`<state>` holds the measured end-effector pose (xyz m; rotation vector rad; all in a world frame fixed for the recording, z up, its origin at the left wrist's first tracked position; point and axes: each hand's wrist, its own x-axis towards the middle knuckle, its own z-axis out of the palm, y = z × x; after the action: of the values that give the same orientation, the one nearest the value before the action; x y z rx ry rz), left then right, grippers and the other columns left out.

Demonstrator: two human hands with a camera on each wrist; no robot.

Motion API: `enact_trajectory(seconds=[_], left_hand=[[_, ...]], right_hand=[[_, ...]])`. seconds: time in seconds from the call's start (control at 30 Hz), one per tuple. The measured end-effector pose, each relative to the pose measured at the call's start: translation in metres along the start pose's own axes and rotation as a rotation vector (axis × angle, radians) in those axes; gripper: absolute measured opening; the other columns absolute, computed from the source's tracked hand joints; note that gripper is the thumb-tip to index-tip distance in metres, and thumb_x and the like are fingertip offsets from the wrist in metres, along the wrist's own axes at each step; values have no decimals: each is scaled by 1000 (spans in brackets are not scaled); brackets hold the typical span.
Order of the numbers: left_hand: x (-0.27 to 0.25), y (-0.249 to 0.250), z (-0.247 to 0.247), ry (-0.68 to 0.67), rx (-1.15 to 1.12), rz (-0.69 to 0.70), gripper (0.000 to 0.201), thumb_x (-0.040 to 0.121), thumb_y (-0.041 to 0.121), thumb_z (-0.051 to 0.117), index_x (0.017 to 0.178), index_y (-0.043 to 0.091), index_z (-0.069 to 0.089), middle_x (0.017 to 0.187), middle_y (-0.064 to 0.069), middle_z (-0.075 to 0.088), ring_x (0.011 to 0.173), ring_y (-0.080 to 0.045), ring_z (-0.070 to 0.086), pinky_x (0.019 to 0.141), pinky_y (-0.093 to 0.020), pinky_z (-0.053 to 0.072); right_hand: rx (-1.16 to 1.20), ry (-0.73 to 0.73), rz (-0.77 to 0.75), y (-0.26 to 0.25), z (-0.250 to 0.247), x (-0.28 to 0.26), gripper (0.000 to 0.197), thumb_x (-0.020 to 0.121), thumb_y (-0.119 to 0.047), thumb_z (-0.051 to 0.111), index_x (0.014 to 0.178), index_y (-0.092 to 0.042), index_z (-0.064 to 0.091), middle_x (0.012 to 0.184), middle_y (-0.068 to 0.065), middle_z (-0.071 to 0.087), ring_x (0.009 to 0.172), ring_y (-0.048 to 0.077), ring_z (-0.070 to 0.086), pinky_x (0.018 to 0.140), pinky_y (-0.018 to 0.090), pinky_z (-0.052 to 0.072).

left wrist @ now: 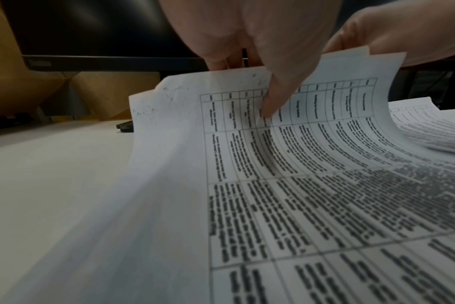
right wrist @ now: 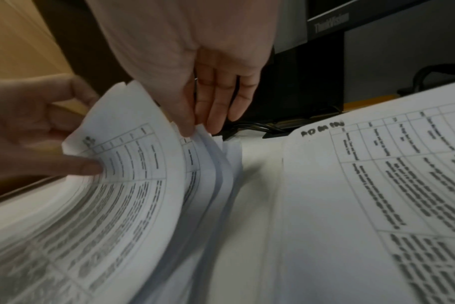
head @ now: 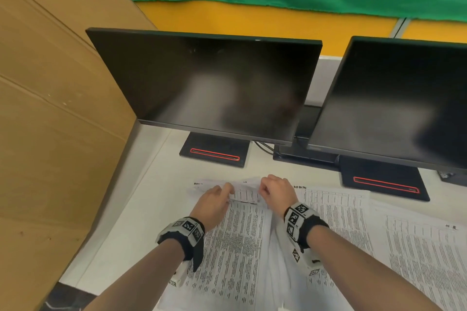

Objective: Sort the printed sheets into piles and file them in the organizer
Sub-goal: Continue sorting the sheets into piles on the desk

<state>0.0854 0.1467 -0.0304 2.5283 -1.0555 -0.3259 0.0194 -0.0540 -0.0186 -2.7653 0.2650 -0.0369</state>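
Both hands, left [head: 214, 201] and right [head: 276, 190], pinch the curled-up far edge of the stack of sheets [head: 237, 242], its long axis running away from the person.

Two monitors [head: 202, 88] [head: 394, 108] stand on the desk, each on one black base [head: 214, 150] [head: 384, 180], two bases in all. Three groups of printed sheets are counted: one stack [head: 240, 247] under the hands, and two further spreads [head: 338, 212] [head: 424, 247] to its right. Two hands [head: 214, 201] [head: 276, 188] are in view, each with one wrist band [head: 188, 231] [head: 300, 222].
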Motion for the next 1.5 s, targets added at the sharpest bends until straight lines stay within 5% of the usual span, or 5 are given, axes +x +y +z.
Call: enact_trajectory(seconds=[0.33,0.7,1.17,1.33,1.5], left_hand=[[2,5,4,5,24,-6,53,91,13,45,137,29,26,91,-7,57,79,-22,56,71,-32,48],[-6,-3,5,123,20,97,18,91,9,48,97,13,65,89,-1,68,90,-17,55,77,-27,45],[-8,-5,3,131,8,97,16,92,11,48,98,14,62,91,0,66,91,-17,53,76,-26,43],[-5,-6,2,122,-2,90,15,93,12,47,97,14,61,92,0,65,91,-15,50,76,-24,40],[-1,-6,2,101,18,110,15,93,12,47,96,14,61,92,-1,65,89,-17,50,76,-24,40]], right_hand=[[-112,136,-141,2,4,-27,5,81,-28,67,79,-24,68,96,-3,59,90,19,54,82,36,44],[88,-137,199,8,5,-12,33,94,-24,46,127,-23,49,128,3,45,119,21,42,100,41,35],[115,48,3,-3,-4,-6,10,91,-30,50,88,-21,54,101,-5,50,96,15,44,88,33,37],[867,39,403,-5,-2,-12,15,91,-19,57,101,-18,46,88,10,65,74,18,59,73,37,53],[679,-341,576,14,24,-22,31,84,-5,54,115,-6,56,116,13,63,105,28,60,93,42,51]])
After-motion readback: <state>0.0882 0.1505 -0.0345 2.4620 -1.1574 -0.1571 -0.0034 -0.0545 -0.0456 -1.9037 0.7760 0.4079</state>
